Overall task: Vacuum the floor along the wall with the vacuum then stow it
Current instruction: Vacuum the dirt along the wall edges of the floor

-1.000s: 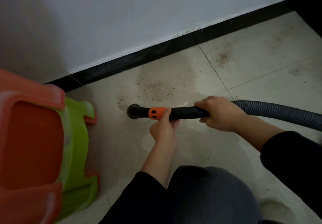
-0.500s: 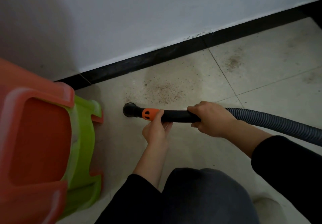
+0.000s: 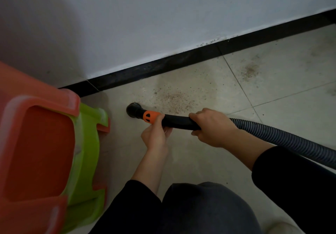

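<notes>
Pointing its round mouth down at the pale tiled floor (image 3: pixel 200 161), the black plastic vacuum nozzle tube (image 3: pixel 178 122) lies low and near the black skirting board (image 3: pixel 163 66), at the left edge of a patch of brown grit (image 3: pixel 174 99). The left hand (image 3: pixel 156 135) pinches the tube just behind its orange collar (image 3: pixel 151 117), thumb on top and fingers curled beneath. The right hand (image 3: pixel 212 128) wraps round the tube's rear end, where the grey ribbed hose (image 3: pixel 281 135) runs off to the right. A white wall (image 3: pixel 163 15) rises above the skirting. At far left, an orange plastic stool (image 3: pixel 36 142) is stacked over a green plastic stool (image 3: pixel 87 151).
</notes>
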`<state>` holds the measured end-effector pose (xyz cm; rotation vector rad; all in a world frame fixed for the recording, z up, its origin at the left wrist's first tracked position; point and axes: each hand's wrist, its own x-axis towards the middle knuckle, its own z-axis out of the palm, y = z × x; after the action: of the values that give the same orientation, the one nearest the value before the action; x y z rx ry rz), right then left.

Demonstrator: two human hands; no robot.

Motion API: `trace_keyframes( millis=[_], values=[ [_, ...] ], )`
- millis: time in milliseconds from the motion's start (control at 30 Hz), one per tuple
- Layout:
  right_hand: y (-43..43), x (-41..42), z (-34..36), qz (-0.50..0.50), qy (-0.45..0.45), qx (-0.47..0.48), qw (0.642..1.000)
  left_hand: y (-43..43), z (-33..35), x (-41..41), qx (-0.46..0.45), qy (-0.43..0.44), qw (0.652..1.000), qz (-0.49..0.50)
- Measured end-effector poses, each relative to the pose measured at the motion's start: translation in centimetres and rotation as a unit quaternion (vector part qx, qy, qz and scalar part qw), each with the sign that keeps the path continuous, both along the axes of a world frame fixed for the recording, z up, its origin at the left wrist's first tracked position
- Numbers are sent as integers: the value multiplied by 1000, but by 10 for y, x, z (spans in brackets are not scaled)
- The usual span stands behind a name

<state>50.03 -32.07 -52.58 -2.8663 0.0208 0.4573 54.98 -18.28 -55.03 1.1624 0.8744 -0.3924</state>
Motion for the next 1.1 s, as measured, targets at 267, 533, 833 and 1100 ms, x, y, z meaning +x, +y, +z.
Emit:
trace_keyframes(
  millis=[267,533,833,1100],
  values=[
    [6,15,-2,-16,-2,4,1000,4,-2,16,12,-10,1000,-12],
    [8,23,-1,-32,-7,12,999,2,-4,29,15,-19,999,-26],
    [6,22,-10,-53,-35,11,998,-2,-15,36,24,-39,998,-53],
    [-5,32,-17,-39,-63,-4,997,-2,-21,55,7,-46,992,-118]
  ],
)
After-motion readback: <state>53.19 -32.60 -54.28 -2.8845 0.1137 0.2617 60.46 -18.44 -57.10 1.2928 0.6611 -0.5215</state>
